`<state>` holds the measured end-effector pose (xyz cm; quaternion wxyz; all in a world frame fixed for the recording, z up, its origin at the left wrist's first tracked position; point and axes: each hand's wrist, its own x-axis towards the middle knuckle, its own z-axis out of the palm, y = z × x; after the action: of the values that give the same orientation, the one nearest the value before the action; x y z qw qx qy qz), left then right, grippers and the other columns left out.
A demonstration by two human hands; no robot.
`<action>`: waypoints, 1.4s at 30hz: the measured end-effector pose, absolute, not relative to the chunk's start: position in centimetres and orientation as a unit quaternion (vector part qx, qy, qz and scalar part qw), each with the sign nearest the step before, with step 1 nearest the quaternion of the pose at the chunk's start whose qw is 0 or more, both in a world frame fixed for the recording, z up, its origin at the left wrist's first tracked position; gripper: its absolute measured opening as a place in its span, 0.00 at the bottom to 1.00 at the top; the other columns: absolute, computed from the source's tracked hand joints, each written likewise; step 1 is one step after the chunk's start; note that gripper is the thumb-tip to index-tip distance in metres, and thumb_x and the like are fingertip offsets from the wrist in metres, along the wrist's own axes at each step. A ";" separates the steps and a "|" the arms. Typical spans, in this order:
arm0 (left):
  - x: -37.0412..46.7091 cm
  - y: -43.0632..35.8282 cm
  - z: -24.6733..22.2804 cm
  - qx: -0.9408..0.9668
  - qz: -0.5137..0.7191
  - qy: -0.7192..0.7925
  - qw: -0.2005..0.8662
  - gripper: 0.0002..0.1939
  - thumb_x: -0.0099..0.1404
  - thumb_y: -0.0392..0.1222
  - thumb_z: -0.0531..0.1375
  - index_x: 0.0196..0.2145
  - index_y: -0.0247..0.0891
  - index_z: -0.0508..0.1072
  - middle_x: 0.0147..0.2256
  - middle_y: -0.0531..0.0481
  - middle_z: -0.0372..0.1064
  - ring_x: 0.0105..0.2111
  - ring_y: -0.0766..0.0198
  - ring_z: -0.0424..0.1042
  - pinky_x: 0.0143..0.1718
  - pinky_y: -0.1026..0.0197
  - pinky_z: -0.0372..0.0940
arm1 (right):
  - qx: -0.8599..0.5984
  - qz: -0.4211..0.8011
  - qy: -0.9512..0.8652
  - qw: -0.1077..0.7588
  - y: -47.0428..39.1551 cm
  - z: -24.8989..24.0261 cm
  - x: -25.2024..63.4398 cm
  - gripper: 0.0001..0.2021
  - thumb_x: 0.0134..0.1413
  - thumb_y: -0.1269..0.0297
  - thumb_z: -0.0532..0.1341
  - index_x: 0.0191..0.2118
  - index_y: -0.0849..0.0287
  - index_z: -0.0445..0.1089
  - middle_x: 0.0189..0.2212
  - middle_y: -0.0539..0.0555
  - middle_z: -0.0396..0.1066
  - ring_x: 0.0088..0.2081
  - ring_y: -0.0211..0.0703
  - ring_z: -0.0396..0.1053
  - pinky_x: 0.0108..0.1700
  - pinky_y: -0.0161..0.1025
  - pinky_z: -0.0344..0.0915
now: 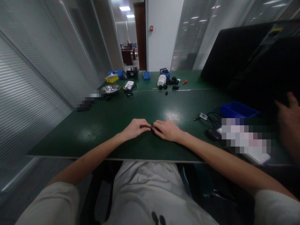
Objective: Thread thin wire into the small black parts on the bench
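My left hand pinches small dark piece over green-topped bench, near front edge. My right hand meets it, fingers curled; cannot tell if clamped. Far left: round shiny metal bowl, contents unclear; yellow plastic tray holding pale items. Far side: blue plastic basket holding black items. Right: larger blue tray. Green surface stretches left and forward from my hands.

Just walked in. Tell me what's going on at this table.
A person's left hand and right hand meet over the green table, pinching a small dark piece between their fingertips; it is too small to identify. At the right edge, another person's hand shows blurred near a blue tray. A metal bowl stands farther back.
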<state>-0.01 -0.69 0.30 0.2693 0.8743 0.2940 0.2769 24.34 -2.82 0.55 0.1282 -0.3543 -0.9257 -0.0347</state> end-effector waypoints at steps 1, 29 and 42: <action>0.1 -0.7 0.2 0.871 0.283 0.295 0.273 0.10 0.69 0.43 0.65 0.45 0.37 0.83 0.41 0.45 0.77 0.40 0.61 0.75 0.44 0.61 0.66 | -0.354 -0.028 -0.925 0.133 -2.8 0.5 24.3 0.14 0.73 0.58 0.49 0.45 0.59 0.69 0.38 0.55 0.72 0.29 0.38 0.64 0.31 0.39 0.46; -1.4 1.4 -0.6 0.895 0.282 0.311 0.151 0.13 0.75 0.40 0.56 0.48 0.39 0.80 0.49 0.44 0.76 0.49 0.56 0.72 0.54 0.53 0.64 | -0.363 0.014 -0.912 0.192 -2.6 0.4 24.6 0.14 0.73 0.56 0.51 0.44 0.57 0.70 0.37 0.53 0.73 0.32 0.39 0.67 0.33 0.37 0.51; -0.5 -0.2 0.7 0.925 0.227 0.265 0.153 0.11 0.73 0.44 0.60 0.49 0.39 0.78 0.46 0.43 0.75 0.49 0.54 0.70 0.55 0.51 0.63 | -0.369 0.076 -0.875 0.303 -1.9 0.6 25.5 0.13 0.71 0.57 0.53 0.41 0.57 0.72 0.37 0.54 0.75 0.34 0.41 0.69 0.37 0.37 0.59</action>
<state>-0.54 -0.20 0.72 0.1528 0.9246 0.2651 0.2271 25.49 -1.94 0.55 0.3027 -0.3693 -0.8753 0.0762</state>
